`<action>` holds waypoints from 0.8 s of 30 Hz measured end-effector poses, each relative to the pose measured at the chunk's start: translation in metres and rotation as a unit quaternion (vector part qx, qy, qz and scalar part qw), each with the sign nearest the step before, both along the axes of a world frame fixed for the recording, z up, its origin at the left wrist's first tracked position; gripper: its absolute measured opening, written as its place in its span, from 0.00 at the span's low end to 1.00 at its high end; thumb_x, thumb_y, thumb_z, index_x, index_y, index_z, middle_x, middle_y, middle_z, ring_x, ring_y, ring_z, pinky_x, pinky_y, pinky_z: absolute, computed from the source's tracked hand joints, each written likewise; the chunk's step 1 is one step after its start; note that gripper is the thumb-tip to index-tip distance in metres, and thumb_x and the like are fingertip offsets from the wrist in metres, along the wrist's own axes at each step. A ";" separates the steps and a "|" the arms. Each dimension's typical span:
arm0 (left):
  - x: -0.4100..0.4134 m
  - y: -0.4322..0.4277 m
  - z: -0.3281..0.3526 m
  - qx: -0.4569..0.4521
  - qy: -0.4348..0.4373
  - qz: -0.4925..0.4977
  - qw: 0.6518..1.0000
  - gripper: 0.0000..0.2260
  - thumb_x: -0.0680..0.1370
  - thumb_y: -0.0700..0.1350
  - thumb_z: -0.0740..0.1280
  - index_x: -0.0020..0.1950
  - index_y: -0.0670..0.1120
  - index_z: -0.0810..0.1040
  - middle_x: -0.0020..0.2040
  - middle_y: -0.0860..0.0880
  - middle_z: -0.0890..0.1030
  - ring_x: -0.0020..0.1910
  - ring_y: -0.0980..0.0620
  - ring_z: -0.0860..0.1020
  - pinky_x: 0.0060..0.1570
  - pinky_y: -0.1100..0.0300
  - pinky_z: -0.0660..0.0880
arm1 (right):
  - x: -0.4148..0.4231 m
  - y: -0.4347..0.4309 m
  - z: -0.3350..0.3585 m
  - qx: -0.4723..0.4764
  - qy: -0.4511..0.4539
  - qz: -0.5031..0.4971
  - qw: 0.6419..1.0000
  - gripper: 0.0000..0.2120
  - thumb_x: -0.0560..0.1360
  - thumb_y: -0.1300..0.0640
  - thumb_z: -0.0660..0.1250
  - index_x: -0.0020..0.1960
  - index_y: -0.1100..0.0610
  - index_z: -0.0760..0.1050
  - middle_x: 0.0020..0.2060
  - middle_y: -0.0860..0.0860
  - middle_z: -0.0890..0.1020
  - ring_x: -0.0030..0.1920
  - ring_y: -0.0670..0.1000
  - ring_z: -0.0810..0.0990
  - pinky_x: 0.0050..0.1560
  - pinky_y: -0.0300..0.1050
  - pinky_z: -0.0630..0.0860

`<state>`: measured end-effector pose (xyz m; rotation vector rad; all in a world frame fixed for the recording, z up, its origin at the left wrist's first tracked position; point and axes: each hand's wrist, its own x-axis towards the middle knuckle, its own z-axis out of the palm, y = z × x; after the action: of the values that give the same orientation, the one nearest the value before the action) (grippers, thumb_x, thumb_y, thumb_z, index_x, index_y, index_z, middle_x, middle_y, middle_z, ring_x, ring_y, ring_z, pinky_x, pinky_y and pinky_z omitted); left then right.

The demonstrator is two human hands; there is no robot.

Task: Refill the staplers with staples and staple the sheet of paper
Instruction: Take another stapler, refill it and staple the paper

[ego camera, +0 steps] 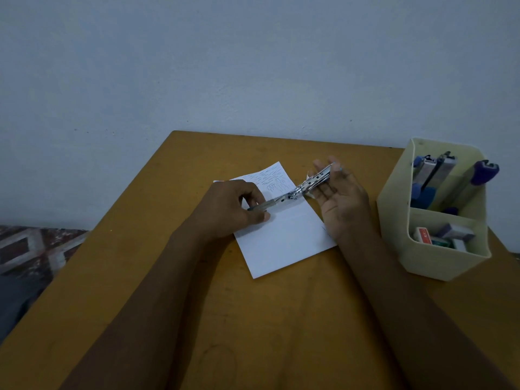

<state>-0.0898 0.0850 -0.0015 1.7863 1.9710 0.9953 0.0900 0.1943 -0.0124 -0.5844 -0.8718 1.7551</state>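
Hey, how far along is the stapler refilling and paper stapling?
Done: unclear; the paper shows marks at its top. In hand: left hand grips an opened stapler, its other end on the right hand. Left: closing it, stapling, maybe staplers standing in the organizer.

The table (197, 305) is ochre, the sheet of paper (281, 243) white with dark hatched strokes, the organiser (439, 260) cream, its staplers (426, 171) blue, purple and silver.

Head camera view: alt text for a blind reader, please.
A left hand grips one end of an opened stapler over a sheet of paper on a table; its other end rests on the open right hand. An organiser nearby holds more staplers.
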 end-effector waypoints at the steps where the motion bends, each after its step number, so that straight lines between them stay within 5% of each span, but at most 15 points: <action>1: 0.000 0.000 0.000 -0.014 0.024 -0.005 1.000 0.07 0.69 0.50 0.76 0.43 0.51 0.82 0.41 0.57 0.80 0.37 0.61 0.73 0.36 0.66 0.68 | -0.001 -0.001 0.000 0.001 -0.011 0.000 1.000 0.10 0.80 0.57 0.59 0.59 0.56 0.72 0.53 0.54 0.81 0.54 0.52 0.81 0.57 0.50 0.77; 6: 0.000 0.002 -0.004 -0.034 0.074 -0.020 0.996 0.09 0.70 0.53 0.74 0.46 0.52 0.81 0.41 0.58 0.79 0.38 0.66 0.73 0.32 0.72 0.65 | -0.003 -0.005 0.000 0.031 -0.055 0.000 0.998 0.08 0.79 0.57 0.61 0.56 0.55 0.74 0.52 0.53 0.82 0.56 0.50 0.80 0.58 0.46 0.76; 11: 0.013 0.004 -0.005 0.007 0.093 -0.028 0.995 0.17 0.73 0.57 0.71 0.60 0.56 0.75 0.46 0.59 0.77 0.38 0.62 0.72 0.35 0.66 0.67 | -0.007 -0.010 -0.003 0.072 -0.120 0.012 0.990 0.10 0.79 0.57 0.61 0.58 0.59 0.75 0.53 0.54 0.82 0.54 0.50 0.81 0.51 0.41 0.78; 15: 0.027 0.007 -0.007 0.055 0.113 -0.038 0.991 0.22 0.75 0.55 0.68 0.69 0.58 0.68 0.49 0.58 0.75 0.37 0.59 0.72 0.36 0.64 0.71 | -0.012 -0.015 -0.005 0.114 -0.182 0.029 0.976 0.15 0.79 0.55 0.61 0.62 0.61 0.74 0.53 0.53 0.83 0.54 0.53 0.82 0.56 0.46 0.78; 24: 0.034 0.008 -0.007 0.061 0.146 -0.029 0.987 0.18 0.78 0.51 0.66 0.67 0.55 0.71 0.51 0.55 0.77 0.36 0.61 0.69 0.33 0.70 0.62 | -0.013 -0.018 -0.006 0.124 -0.188 0.054 0.973 0.13 0.79 0.54 0.60 0.60 0.57 0.75 0.55 0.53 0.82 0.57 0.52 0.80 0.56 0.45 0.78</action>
<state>-0.0561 0.0926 -0.0083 2.1525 2.0467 0.8952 0.0769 0.1766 -0.0182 -0.7258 -1.3873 1.6207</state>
